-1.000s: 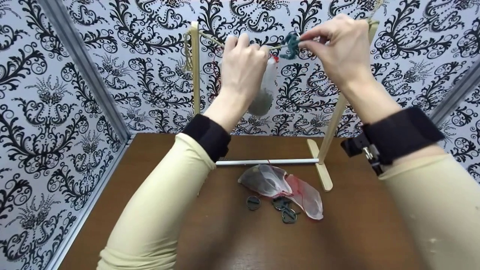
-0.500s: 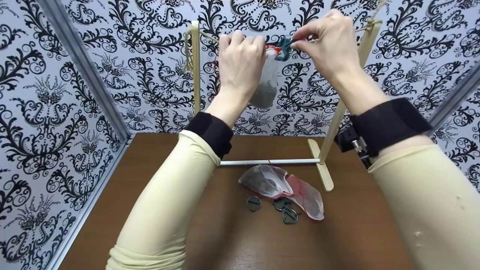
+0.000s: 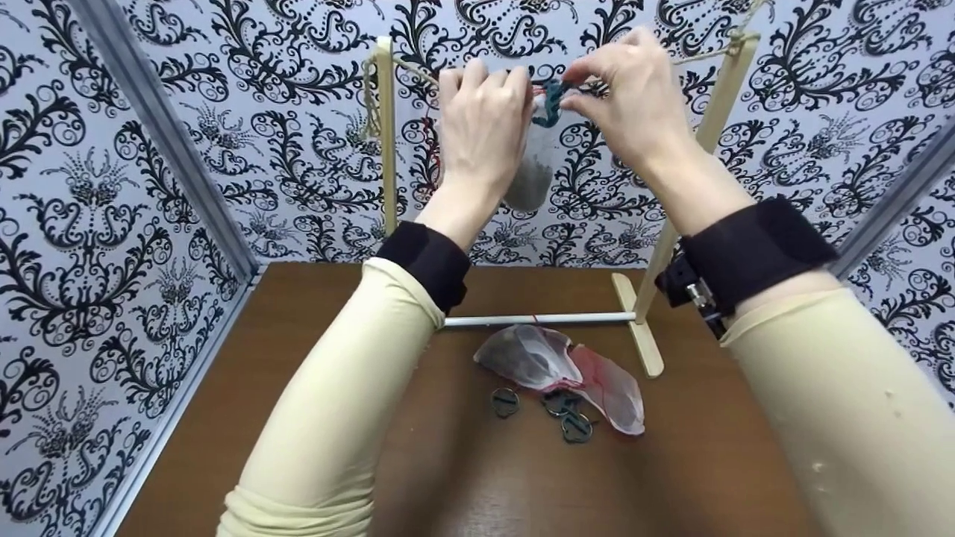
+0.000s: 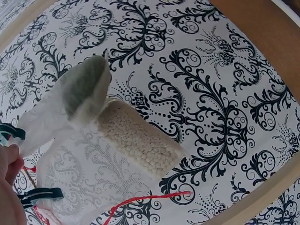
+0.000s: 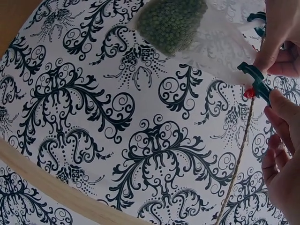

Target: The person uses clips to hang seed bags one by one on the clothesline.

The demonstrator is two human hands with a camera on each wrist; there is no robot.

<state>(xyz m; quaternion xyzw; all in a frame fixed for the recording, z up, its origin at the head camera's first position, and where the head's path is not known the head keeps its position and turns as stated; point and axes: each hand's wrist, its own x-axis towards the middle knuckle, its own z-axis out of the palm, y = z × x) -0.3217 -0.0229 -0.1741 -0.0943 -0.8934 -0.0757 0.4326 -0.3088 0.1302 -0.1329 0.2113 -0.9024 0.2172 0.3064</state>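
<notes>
Head view. Both hands up at the cord (image 3: pixel 705 57). Left hand (image 3: pixel 485 123): fingers curled over the mouth of a mesh bag (image 3: pixel 531 183), seemingly gathering it against the cord; the tips are hidden from where I stand. Right hand (image 3: pixel 634 104): thumb and forefinger narrowed on a green clip (image 3: pixel 550 103), just beside the left fingers. I take the left grip as steadying bag and line, leaving the right to work the clip. Posts (image 3: pixel 387 134) to either side of the hands; white bar (image 3: pixel 545 319) low between them, probably a brace. Below the fingers, brown bench (image 3: pixel 522 492): slumped spare bags (image 3: pixel 526 358), loose clips (image 3: pixel 505 402) in front, likely there for easy reach. Scrolled black-and-white wall (image 3: pixel 321 149) behind and at the left.

Left wrist. Bag hangs out from the fingers, green load at its foot. Second bag (image 4: pixel 140 138), white beads, alongside. Second clip (image 4: pixel 42 194) on the other side of the fingertips, seemingly carrying it. Red thread (image 4: pixel 154 197) trails nearby.

Right wrist. Best look at the pinch: clip between right thumb and finger, its mouth at the bag's neck, beside a red knot (image 5: pixel 249 93). Cannot tell whether it has bitten cord as well as mesh.
</notes>
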